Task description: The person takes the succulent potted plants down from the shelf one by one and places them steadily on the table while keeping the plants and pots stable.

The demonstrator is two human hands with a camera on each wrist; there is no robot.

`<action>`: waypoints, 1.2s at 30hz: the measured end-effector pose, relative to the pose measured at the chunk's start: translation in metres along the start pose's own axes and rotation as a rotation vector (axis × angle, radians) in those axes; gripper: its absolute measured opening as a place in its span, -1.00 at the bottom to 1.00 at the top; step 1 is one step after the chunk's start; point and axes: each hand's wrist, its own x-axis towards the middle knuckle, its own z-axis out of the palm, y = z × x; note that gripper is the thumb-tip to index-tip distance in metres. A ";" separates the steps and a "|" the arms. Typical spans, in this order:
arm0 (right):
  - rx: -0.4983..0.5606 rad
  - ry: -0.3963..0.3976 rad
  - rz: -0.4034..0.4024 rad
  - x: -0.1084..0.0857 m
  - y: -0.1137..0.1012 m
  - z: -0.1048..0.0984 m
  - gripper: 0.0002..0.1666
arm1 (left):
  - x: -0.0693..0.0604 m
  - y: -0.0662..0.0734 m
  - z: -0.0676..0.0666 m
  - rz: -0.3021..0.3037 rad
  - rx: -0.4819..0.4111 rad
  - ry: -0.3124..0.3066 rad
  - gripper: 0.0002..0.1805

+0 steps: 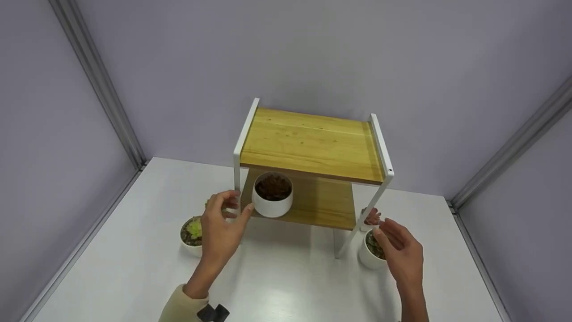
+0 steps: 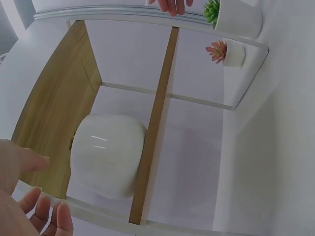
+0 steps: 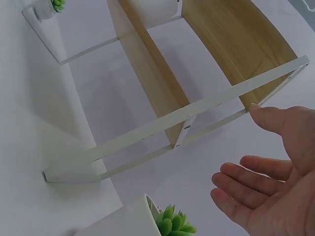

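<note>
On the lower wooden board [image 1: 321, 201] of a two-tier shelf stands a white pot [image 1: 272, 207] with dark brown filling, near the left end. My left hand [image 1: 225, 228] is just left of that pot, fingers loosely bent, holding nothing; the left wrist view shows a gap between fingertips and pot [image 2: 108, 155]. Over at the right, my right hand [image 1: 403, 252] hovers beside the shelf's white frame [image 1: 364, 210], above a white pot with a green succulent [image 1: 372, 259]. Its fingers are relaxed and nothing lies in them [image 3: 280, 187].
The upper wooden board [image 1: 313, 138] bears nothing. A potted light-green succulent [image 1: 192, 232] stands on the white table [image 1: 134, 250] left of the shelf, partly behind my left hand. A small pot with a pink succulent [image 1: 371, 217] sits behind the right frame. Grey walls [image 1: 313, 53] enclose the table.
</note>
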 end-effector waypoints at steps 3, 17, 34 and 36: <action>0.002 0.005 -0.011 -0.001 -0.006 0.001 -0.23 | -0.004 0.003 0.004 0.013 -0.008 0.005 -0.53; 0.105 -0.017 -0.121 -0.001 -0.028 0.014 -0.49 | -0.013 0.023 0.013 -0.049 0.057 -0.063 -0.22; 0.206 -0.006 -0.186 0.006 -0.048 0.022 -0.60 | -0.006 0.050 0.047 -0.193 0.046 -0.197 0.22; 0.215 -0.003 -0.191 0.007 -0.051 0.023 -0.59 | -0.004 0.050 0.051 -0.186 0.030 -0.187 0.20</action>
